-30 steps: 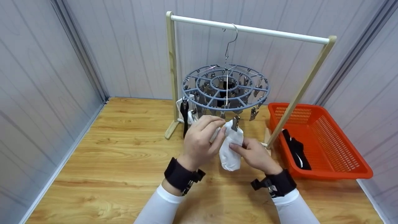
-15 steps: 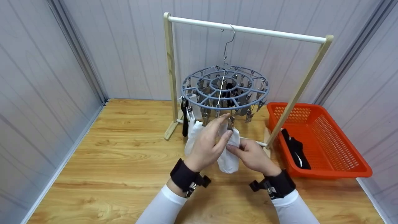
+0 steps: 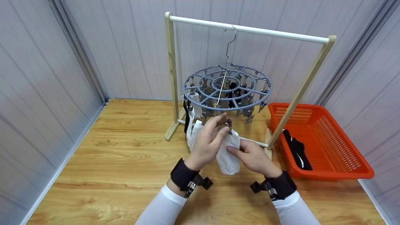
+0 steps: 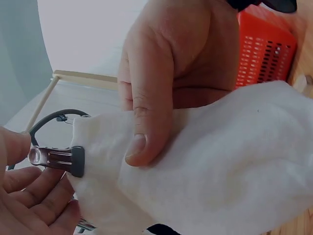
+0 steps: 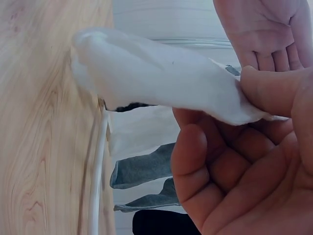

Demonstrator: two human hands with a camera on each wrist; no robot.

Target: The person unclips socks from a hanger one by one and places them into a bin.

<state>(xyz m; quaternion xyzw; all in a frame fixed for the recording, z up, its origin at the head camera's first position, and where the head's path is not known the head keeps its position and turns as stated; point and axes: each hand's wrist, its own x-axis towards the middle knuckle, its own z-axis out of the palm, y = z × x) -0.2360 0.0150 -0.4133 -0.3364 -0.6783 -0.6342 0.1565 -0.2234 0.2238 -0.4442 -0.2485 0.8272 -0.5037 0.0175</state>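
My right hand (image 3: 254,156) pinches a white sock (image 3: 229,157) at its side, thumb on the front and fingers behind. A metal clip (image 4: 57,159) with dark grey tips bites the sock's upper edge. It hangs under the round blue clip hanger (image 3: 227,107). My left hand (image 3: 207,139) is at this clip, thumb tip right at its outer end and the other fingers loosely bent beside it. In the left wrist view the sock spreads wide, with the right thumb (image 4: 149,122) pressing on it. The right wrist view shows the sock's toe pointing away from my fingers.
Other socks hang from the hanger, including a white sock (image 3: 194,136) and grey socks (image 5: 142,166). A wooden stand with a white bar (image 3: 200,21) carries the hanger. To the right, a red basket (image 3: 343,140) holds a black item (image 3: 297,148).
My left hand has moved right, closer to the clip. The hanger has turned, bringing another white sock into view behind that hand. My right hand keeps its hold on the sock.
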